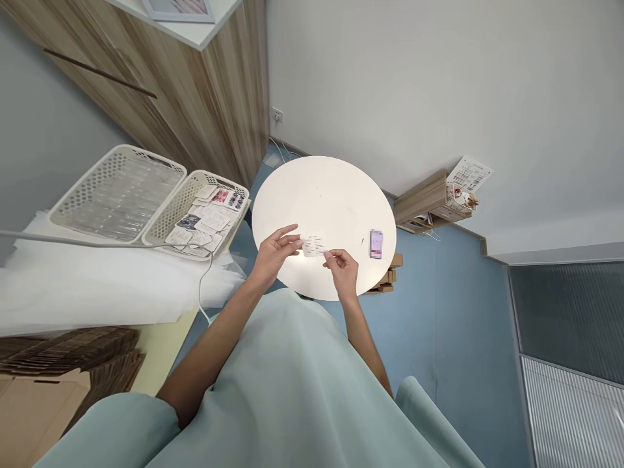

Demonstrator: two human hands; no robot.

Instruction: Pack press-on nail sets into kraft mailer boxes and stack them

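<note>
Over the round white table (pixel 326 188), a small white printed card (pixel 313 246) is held between my two hands. My left hand (pixel 276 253) pinches its left edge between thumb and fingers, with one finger stretched out above. At the card's lower right corner, my right hand (pixel 342 268) grips it between thumb and forefinger. The print is too small to read. To the right on the tabletop lies a phone (pixel 376 244) with a lit pinkish screen, and a tiny dark object (pixel 362 241) sits just left of it.
At left, one white basket (pixel 214 179) holds many printed cards; another basket (pixel 61 211) holds clear plastic packs. White sheeting (pixel 121 286) and stacked cardboard (pixel 43 403) lie nearer me. A wooden cabinet (pixel 229 97) stands behind, a small shelf (pixel 422 198) at right.
</note>
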